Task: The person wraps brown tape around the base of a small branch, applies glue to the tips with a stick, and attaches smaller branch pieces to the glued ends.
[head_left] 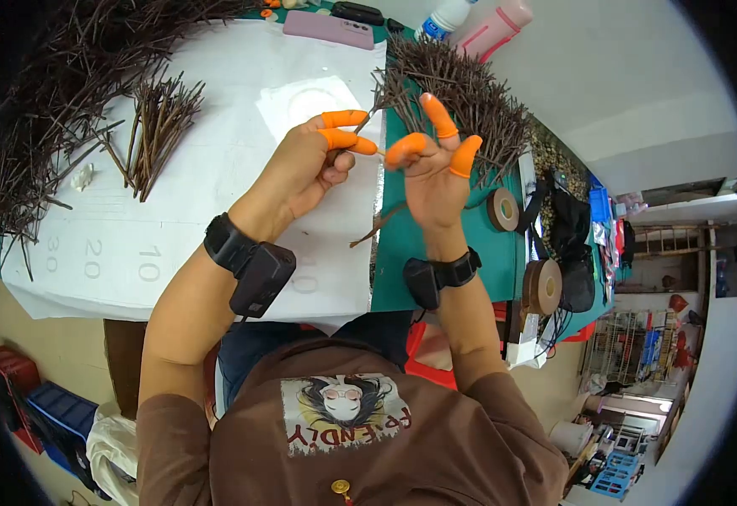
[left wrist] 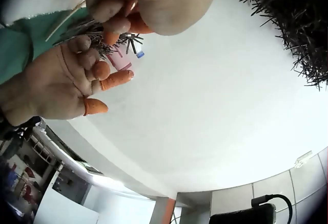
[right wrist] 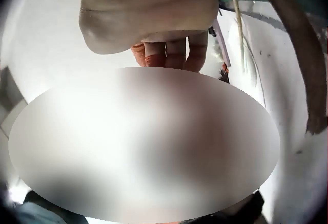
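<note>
My left hand, with orange finger covers, pinches a thin brown twig whose forked tip points up and away. Its lower stem runs between the fingers toward the right hand. My right hand is held just to the right, palm up, thumb and index finger spread, in orange covers too. One bent, covered finger comes close to the stem's end. Below the hands a brown tape strip lies across the paper's edge. In the left wrist view the right hand shows its palm.
A small twig bundle lies on the white paper; larger twig heaps sit left and at the back right. Tape rolls rest on the green mat. Behind are a phone, a bottle and a pink cup.
</note>
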Demonstrator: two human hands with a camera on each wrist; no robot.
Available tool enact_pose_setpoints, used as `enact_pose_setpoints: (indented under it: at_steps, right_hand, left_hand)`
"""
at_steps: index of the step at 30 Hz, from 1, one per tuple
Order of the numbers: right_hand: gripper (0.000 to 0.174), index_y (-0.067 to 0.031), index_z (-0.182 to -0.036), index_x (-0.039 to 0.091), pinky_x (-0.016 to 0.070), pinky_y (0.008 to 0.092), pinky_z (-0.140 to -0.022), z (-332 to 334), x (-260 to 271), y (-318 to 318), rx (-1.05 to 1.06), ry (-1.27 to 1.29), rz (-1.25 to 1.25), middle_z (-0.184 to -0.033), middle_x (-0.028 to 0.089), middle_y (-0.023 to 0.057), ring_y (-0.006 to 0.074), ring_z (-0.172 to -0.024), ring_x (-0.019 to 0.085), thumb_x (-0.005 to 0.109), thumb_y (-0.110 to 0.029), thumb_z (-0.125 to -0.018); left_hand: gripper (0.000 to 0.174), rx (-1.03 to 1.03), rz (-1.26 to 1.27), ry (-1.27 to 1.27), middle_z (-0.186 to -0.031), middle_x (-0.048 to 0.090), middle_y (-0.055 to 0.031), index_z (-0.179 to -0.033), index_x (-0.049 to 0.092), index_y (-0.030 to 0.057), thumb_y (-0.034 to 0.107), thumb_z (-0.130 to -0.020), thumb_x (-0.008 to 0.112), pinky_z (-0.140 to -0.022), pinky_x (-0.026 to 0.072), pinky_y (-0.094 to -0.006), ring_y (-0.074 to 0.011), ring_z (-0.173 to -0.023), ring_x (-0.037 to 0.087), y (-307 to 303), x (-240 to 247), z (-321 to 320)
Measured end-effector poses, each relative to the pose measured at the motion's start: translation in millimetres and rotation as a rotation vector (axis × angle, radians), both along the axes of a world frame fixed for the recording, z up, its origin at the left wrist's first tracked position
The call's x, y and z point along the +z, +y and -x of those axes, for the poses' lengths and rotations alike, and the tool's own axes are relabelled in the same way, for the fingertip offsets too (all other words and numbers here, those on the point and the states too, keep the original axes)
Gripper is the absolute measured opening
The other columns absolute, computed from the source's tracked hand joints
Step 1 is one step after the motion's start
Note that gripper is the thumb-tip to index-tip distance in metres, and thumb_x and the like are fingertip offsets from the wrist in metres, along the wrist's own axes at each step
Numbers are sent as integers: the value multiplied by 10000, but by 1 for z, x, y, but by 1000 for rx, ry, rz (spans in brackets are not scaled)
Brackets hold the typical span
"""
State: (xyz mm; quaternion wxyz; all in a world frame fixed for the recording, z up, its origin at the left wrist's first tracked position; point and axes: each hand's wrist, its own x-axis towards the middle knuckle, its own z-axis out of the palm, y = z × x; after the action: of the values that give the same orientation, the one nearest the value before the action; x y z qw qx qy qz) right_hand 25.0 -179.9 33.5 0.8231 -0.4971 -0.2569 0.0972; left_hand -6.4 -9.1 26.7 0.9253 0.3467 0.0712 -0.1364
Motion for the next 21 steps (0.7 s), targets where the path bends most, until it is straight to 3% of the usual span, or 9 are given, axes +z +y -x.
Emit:
enact_pose_setpoints:
  at_steps: [2,5,8,11,14,21]
  right_hand:
    - [729,-2,-1301,281,440,312,-648,-3,-6,-1,172,137,-177,-737,595,133,198,-659,549,180,-581,-870]
    - [745,-54,-1304,326,415,307,-617,-2,-10,-1,177,280,-201,-698,575,105,172,-587,485,157,-617,-847]
    - [597,-37,-1273,366,419,293,-600,-10,-21,-4,114,23,4,-754,587,81,184,-624,523,296,-497,-899]
    - [377,-84,-1217,461,426,306,-578,-8,-33,-2,-441,-569,643,-829,571,57,190,-637,518,513,-226,-871]
    - [434,-125,-1137,539,432,314,-566,-17,-33,-2,-655,-993,890,-886,546,47,203,-667,515,594,18,-730]
    - [470,-151,-1054,592,404,313,-587,-9,-24,1,-773,-1130,1108,-898,542,17,186,-664,495,602,23,-617]
  left_hand:
    - [203,17,-14,38,-783,578,-72,-1050,522,23,99,-878,444,-417,289,-150,-36,-479,349,-1,3,0]
    - [192,1,-62,2,-736,552,-50,-1028,530,19,104,-881,441,-411,273,-148,-29,-474,337,-2,0,-1]
    - [185,9,-43,19,-727,545,-37,-1004,544,17,117,-883,445,-402,256,-149,-25,-466,320,-4,-2,0]
    - [176,5,4,36,-727,557,-41,-971,559,15,123,-884,450,-390,257,-147,-23,-455,326,-5,1,3]
    - [177,2,-29,46,-726,570,-51,-967,563,11,118,-884,450,-373,259,-143,-21,-445,340,-4,6,5]
    - [196,-3,20,80,-731,567,-64,-979,551,-35,91,-885,434,-352,264,-131,-21,-445,360,-1,9,5]
